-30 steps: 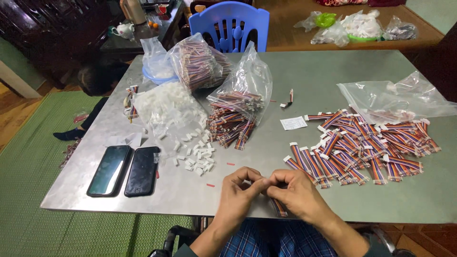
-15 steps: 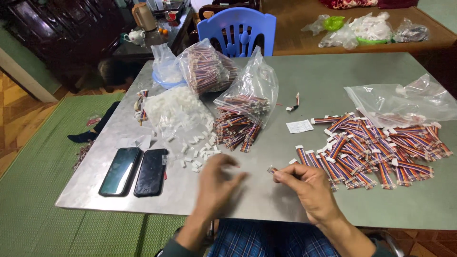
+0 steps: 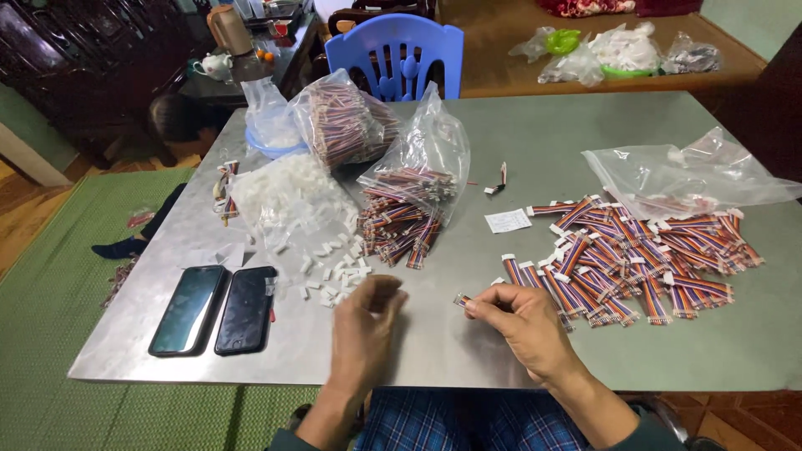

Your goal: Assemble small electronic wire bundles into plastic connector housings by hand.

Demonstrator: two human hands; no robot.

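The right hand (image 3: 522,321) pinched a striped ribbon cable (image 3: 462,300) by its end, just above the desk (image 3: 535,142). The left hand (image 3: 365,321), loosely curled and empty, hovered beside scattered white connectors (image 3: 330,267). A large pile of finished cables (image 3: 635,250) lay to the right; two bags of bare cables (image 3: 409,205) apparently remained.

Bare forearms, dark sleeves (image 3: 660,434) pushed up — blue plaid trousers (image 3: 468,422).
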